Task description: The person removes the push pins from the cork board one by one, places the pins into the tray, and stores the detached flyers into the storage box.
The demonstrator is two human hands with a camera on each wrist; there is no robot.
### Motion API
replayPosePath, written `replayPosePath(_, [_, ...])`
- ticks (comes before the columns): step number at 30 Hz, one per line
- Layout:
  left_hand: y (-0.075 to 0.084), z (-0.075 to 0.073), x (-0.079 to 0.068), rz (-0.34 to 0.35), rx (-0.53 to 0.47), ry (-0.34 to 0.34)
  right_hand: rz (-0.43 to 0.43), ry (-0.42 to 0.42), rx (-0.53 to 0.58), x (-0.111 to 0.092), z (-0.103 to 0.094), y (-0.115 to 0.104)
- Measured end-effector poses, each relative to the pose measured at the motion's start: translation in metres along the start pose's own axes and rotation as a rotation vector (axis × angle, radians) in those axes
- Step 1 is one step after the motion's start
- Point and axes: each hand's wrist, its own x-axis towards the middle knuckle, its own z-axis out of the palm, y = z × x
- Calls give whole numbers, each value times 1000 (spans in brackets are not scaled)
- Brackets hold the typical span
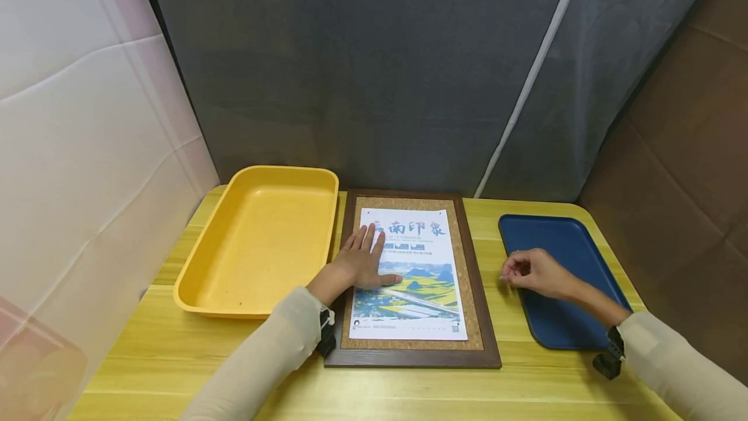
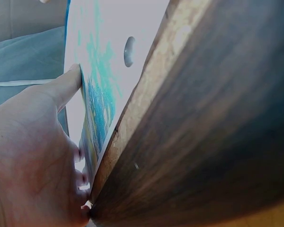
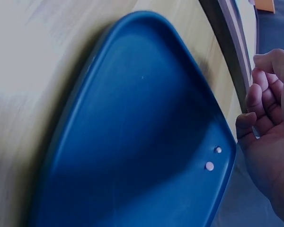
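A printed poster (image 1: 416, 245) with a landscape picture lies on a cork board (image 1: 362, 203) in a dark wooden frame (image 1: 487, 323). My left hand (image 1: 361, 264) rests on the poster's left half with fingers spread. A round thumbtack (image 2: 129, 51) sits at the poster's lower left corner, and small dark dots mark the two upper corners. To the right of the frame, my right hand (image 1: 537, 271) pinches a tiny pale thumbtack (image 1: 503, 278) between thumb and forefinger, just off the blue tray's left edge; its shape is hardly visible.
Under the right forearm lies a blue tray (image 1: 546, 232) holding small pale tacks (image 3: 209, 166). A yellow tray (image 1: 263, 239) stands left of the board. Grey cloth (image 1: 350, 83) hangs behind the wooden table (image 1: 146, 369), with fabric walls on both sides.
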Motion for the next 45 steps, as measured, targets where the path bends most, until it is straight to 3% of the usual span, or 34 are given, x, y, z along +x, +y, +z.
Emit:
replayPosePath(8, [-4, 4, 7, -15, 2, -24, 33, 19, -15, -6, -5, 13])
replayPosePath(18, [0, -2, -3, -14, 12, -19, 82, 45, -58, -16, -12, 31])
replayPosePath(22, [9, -14, -16, -17, 9, -23, 105, 63, -61, -20, -15, 38])
replayPosePath(39, [9, -12, -15, -16, 34, 1, 256, 143, -127, -31, -30, 62])
replayPosePath(45, [10, -13, -16, -20, 33, -1, 271, 148, -151, -31, -34, 65])
